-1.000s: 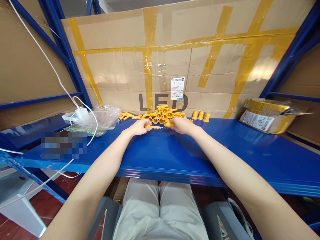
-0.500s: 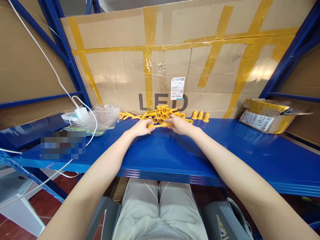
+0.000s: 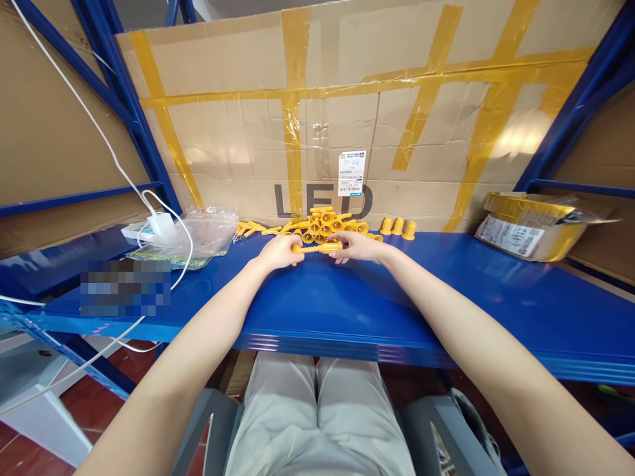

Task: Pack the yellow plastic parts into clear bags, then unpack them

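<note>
Ridged rod (image 3: pixel 311 250) and thicker yellow piece (image 3: pixel 331 247) brought end to end

No gap was left between the two parts, which had been seen apart a second earlier; both were now held in one level line just above the shelf (image 3: pixel 317 304). By the left hand (image 3: pixel 282 251), closed fingers were kept around the rod's outer end, presumably so that it would be steadied and its ridged length left uncovered. By the right hand (image 3: pixel 360 246), the far end of the thicker yellow piece was met with half-curled fingers, the thumb placed below; whether it was firmly gripped or only touched could not be told. Such a loose pose was perhaps chosen so that the piece could be turned freely.

Behind the hands, a heap of yellow caps (image 3: pixel 325 229) was stacked, many with mouths facing forward, apparently where they could be reached easily. To its left, slim yellow pieces (image 3: pixel 270 231) were strewn. Three upright caps (image 3: pixel 397 227) were stood apart at the right, likely set on their wide rims for stability. All were backed by a taped cardboard panel (image 3: pixel 223 145), by which the heap may have been kept from spreading rearward.
</note>
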`<state>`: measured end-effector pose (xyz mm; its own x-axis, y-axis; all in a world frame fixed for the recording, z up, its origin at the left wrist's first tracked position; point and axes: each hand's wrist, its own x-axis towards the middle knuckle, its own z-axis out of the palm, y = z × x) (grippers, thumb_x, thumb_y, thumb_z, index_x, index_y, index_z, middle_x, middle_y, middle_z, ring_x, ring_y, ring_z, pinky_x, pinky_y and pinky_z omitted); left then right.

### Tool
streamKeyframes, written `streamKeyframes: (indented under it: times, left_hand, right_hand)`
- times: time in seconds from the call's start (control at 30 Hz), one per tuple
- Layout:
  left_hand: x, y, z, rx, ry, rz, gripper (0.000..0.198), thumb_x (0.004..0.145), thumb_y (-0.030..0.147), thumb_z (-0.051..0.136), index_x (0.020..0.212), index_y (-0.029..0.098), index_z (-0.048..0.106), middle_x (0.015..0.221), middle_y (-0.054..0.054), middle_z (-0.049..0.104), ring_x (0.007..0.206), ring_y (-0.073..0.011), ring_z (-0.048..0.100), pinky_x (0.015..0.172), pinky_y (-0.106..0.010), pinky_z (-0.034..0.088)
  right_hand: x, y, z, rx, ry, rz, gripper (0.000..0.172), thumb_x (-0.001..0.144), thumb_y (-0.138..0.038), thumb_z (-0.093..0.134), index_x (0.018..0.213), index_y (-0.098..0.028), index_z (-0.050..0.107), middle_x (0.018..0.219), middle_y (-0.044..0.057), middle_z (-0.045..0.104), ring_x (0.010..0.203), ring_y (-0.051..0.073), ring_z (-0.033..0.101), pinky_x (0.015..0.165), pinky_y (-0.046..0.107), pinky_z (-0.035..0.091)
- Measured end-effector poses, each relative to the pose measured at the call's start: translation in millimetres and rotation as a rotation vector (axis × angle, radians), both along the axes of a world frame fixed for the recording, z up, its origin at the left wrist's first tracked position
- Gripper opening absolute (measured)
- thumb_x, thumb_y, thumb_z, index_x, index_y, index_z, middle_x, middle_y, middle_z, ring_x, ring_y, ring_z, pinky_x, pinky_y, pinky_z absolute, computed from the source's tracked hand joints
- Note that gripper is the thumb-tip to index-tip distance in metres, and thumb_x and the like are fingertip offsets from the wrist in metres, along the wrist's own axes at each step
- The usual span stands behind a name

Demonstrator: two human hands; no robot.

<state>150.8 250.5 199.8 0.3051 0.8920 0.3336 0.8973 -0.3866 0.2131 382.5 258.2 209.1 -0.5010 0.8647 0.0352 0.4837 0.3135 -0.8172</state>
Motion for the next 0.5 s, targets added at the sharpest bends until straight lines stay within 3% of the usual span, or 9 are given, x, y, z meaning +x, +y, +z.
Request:
streamKeyframes:
  times: [0.13,0.27,0.37,0.5]
  left_hand:
    - [0,0,0.2,-0.004,-0.002,-0.003,0.023,0.069,0.033,0.058,0.087,0.02,0.063,0.075,-0.001,0.066,0.073,-0.0212,0.061,0.061,-0.028,0.042]
    - [0,-3,2.7,0.033,0.036,-0.003,0.025,0.069,0.033,0.057,0.09,0.021,0.064,0.075,-0.001,0.066,0.073,-0.0213,0.061,0.062,-0.029,0.042]
    - [-1,-4,4.4,0.056,0.022,-0.008,0.025,0.069,0.034,0.056,0.09,0.022,0.063,0.072,0.0,0.065,0.071,-0.0213,0.06,0.062,-0.029,0.042]
    - [0,-4,5.4,0.064,0.001,0.006,0.022,0.068,0.033,0.057,0.087,0.022,0.062,0.069,0.0,0.064,0.07,-0.0212,0.06,0.06,-0.028,0.04]
  right_hand:
    - [7,-3,3.9,-0.158,0.157,-0.01,0.048,0.065,-0.01,0.079,0.107,-0.016,0.056,0.105,0.006,0.065,0.08,0.014,0.069,0.078,0.027,0.059]
    - [10,-5,10.0,-0.335,0.184,0.048,0.027,0.078,-0.028,0.073,0.093,-0.01,0.058,0.094,0.013,0.071,0.08,0.019,0.071,0.077,0.029,0.059]
    - [8,-5,12.2,-0.381,0.203,0.041,0.042,0.088,-0.05,0.052,0.086,-0.009,0.059,0.081,0.016,0.072,0.07,0.019,0.071,0.068,0.028,0.059]
    - [4,-3,10.8,-0.424,0.103,-0.017,0.063,0.089,-0.064,0.029,0.081,-0.009,0.059,0.065,0.014,0.07,0.052,0.018,0.067,0.052,0.025,0.054]
